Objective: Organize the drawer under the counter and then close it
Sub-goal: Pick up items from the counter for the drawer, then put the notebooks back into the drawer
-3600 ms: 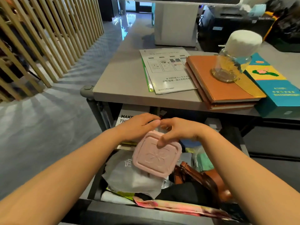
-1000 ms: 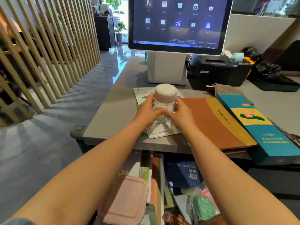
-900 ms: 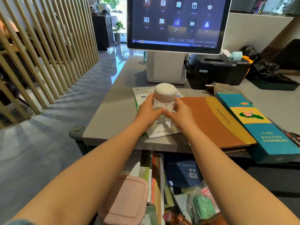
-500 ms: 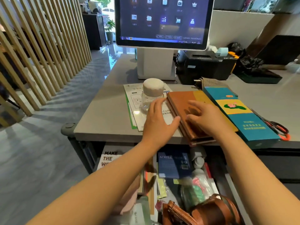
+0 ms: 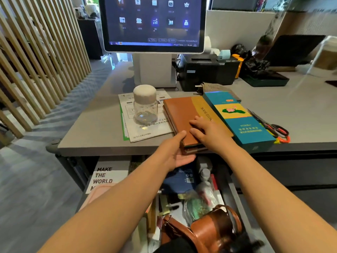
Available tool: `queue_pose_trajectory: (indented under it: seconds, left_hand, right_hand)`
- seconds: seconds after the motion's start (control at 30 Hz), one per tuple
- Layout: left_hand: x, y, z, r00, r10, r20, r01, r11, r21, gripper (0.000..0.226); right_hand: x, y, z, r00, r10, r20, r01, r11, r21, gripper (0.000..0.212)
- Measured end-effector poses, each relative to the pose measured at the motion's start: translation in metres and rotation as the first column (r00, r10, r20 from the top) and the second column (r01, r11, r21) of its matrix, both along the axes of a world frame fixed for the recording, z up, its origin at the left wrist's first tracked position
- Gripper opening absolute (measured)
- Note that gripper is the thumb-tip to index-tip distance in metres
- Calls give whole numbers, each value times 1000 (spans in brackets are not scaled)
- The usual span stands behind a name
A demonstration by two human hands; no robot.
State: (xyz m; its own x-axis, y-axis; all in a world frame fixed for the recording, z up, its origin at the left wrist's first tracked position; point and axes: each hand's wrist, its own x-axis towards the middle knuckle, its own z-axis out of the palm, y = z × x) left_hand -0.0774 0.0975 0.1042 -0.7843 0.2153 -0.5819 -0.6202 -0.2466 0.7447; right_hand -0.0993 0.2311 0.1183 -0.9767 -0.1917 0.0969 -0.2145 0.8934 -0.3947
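The drawer (image 5: 234, 190) is hanging open under the counter (image 5: 94, 132), and I'm seeing it crammed: brown bag (image 5: 209, 232), blue box (image 5: 180, 178), pink box (image 5: 94, 195) mostly hiding behind a forearm (image 5: 118, 207). The left hand (image 5: 175, 152) is gripping the overhanging end of the notebooks (image 5: 182, 114); the right hand (image 5: 209, 132) is pressing flat on top.

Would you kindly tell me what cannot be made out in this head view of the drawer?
All head view:
- Pink case: mostly covered by the left forearm.
- Drawer front: cut off by the bottom edge.
- Leaflet print: too small.
- Books beneath the orange notebook: only edges show, under the right hand.
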Motion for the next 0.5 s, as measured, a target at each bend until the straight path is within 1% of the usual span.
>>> queue_pose_trajectory:
  seconds: [0.07,0.23,0.4,0.5]
  left_hand:
    - [1,3,-3,1000,24,14,-25,999,28,26]
    - [6,6,-7,996,78,-41,-78,997,-1,15]
    - [12,-4,-12,996,40,-77,-40,999,-9,13]
    - [17,-11,-15,995,30,-93,-36,998,-55,16]
  right_hand:
    - [1,0,2,1000,3,10,-3,1000,30,45]
    - [6,-4,5,1000,7,-13,-6,995,98,45]
    - [22,-4,6,999,2,-41,-1,1000,27,44]
    - [39,-2,7,997,-6,-82,4,1000,-22,41]
